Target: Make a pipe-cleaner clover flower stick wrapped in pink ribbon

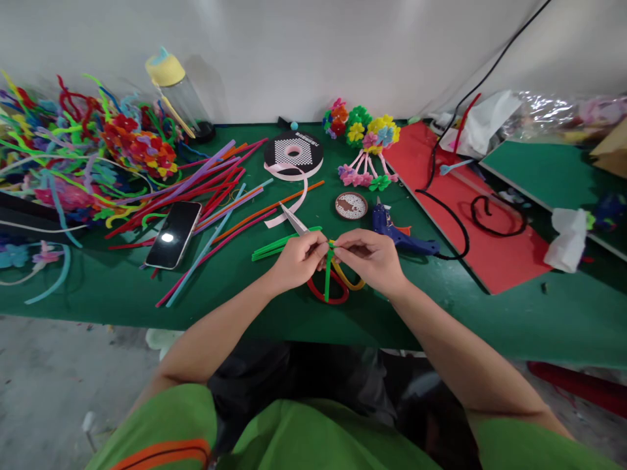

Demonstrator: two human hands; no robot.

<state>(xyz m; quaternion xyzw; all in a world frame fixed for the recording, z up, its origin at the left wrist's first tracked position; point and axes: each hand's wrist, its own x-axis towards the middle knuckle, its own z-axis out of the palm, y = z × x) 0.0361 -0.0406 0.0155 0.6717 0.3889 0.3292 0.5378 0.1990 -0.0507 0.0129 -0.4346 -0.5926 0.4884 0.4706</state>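
Note:
My left hand (298, 260) and my right hand (372, 258) meet over the green table (122, 294), both pinched on a small bundle of pipe cleaners (332, 277): a green stem hangs down between red and yellow loops. The fingers of both hands are closed around the top of the bundle. A pair of scissors (295, 220) lies just beyond my left hand, next to loose green pipe cleaners (274, 247).
A black phone (174, 234) lies at the left among long pipe cleaners (215, 189). A ribbon spool (292, 153), a bead dish (351, 205), a blue glue gun (399, 234), finished flowers (365, 134), a water bottle (179, 91) and a red board (465, 209) stand behind.

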